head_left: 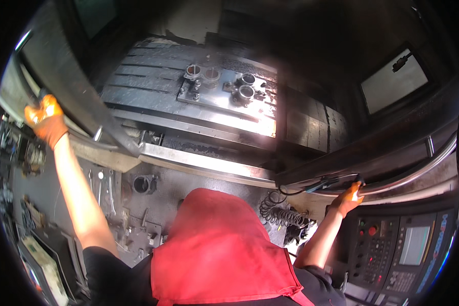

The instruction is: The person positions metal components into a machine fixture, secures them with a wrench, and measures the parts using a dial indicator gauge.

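Seemingly grasping the left door [71, 76] with left hand [48, 120], beyond front-left corner of the slotted bed [153, 64]; grasping the curved rail [415, 178] with right hand [351, 198], beyond front-right corner; perhaps risking snagging the coiled hose [285, 217] through careless pulling.

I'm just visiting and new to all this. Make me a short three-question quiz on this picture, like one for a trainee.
1. Which thing is the right hand on?
a) a wrench
b) the curved metal rail
c) the control panel's screen

2. True or false: the left hand is bare.

3. Fill in: the black coil hangs nearer the ___ hand.

Key: 1. b. 2. False; it wears an orange glove. 3. Right.
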The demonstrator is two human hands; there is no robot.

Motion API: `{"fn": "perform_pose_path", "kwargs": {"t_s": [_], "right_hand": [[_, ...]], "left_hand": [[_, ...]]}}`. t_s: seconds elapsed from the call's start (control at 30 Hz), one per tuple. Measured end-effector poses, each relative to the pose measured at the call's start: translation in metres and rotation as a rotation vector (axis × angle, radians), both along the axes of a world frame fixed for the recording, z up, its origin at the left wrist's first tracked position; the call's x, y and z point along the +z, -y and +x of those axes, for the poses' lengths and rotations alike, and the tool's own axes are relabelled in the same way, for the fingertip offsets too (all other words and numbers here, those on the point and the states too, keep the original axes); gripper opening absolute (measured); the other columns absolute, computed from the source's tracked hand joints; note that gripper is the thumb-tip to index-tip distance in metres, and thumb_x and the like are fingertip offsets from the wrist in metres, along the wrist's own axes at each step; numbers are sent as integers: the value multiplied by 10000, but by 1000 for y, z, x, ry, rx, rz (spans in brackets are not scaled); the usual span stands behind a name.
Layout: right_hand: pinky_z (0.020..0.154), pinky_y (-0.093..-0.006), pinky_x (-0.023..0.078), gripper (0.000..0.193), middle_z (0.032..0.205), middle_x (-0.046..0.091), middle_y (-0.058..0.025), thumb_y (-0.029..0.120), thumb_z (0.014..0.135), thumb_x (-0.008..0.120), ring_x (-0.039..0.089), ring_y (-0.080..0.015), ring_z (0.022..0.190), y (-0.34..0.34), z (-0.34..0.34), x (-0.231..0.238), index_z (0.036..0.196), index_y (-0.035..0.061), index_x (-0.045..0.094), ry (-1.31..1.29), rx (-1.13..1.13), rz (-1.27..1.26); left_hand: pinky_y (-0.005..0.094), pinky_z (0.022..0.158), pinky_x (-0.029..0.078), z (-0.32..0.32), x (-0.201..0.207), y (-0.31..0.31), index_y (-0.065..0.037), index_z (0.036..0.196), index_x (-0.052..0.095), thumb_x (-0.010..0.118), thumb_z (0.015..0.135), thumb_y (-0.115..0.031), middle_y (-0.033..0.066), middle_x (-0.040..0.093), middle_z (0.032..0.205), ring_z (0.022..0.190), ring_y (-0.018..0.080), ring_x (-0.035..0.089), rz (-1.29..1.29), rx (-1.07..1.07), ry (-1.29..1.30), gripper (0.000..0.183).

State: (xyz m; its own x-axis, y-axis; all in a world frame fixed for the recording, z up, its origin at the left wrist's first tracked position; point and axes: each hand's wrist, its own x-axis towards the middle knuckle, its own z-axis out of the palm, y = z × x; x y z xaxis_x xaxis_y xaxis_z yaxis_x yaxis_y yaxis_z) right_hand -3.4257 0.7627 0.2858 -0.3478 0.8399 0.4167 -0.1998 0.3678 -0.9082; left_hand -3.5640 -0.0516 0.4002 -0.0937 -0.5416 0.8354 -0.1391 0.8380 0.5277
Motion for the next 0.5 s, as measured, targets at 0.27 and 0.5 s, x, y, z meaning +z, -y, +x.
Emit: {"fn": "perform_pose_path", "kwargs": {"t_s": [0.27,0.5], "right_hand": [[700,-361,511,402,923,693,-80,260,822,726,580,-192,760,-53,-13,17,1062,-59,682,-53,-482,-52],[650,-385,487,348,829,685,-106,272,749,713,565,-208,686,-75,-12,33,906,-37,679,44,-573,-130]], "left_hand": [[397,606,457,-12,-21,118,16,794,547,794,806,-384,138,611,681,631,237,566,31,-11,7,470],[456,630,473,-16,-23,126,24,806,557,784,805,-447,190,617,704,654,348,593,25,134,22,523]]}}
